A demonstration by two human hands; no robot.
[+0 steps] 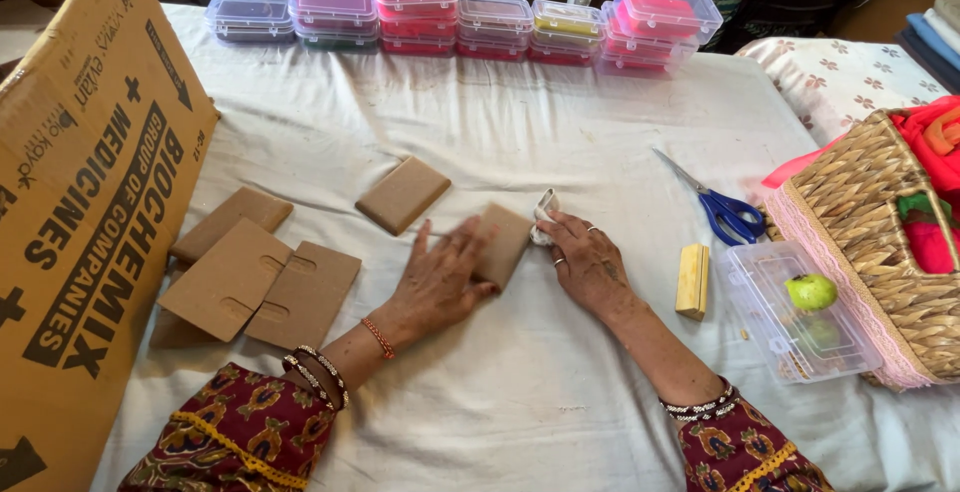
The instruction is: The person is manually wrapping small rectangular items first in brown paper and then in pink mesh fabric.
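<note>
My left hand (440,277) lies flat on a small brown cardboard rectangle (505,242) on the white cloth-covered table (520,402), fingers spread, pressing it down. My right hand (585,262) rests beside the card's right edge, its fingers curled around a small crumpled white piece (545,214). Another brown card (403,194) lies just up and left of my left hand. Blue-handled scissors (722,207) lie to the right of my right hand, and a yellow block (692,280) sits close by it.
Several flat cardboard pieces (255,277) lie at left beside a large cardboard box (85,212). Clear lidded boxes with coloured contents (470,17) line the far edge. A clear plastic box (795,317) holding a green ball stands against a wicker basket (880,242) at right.
</note>
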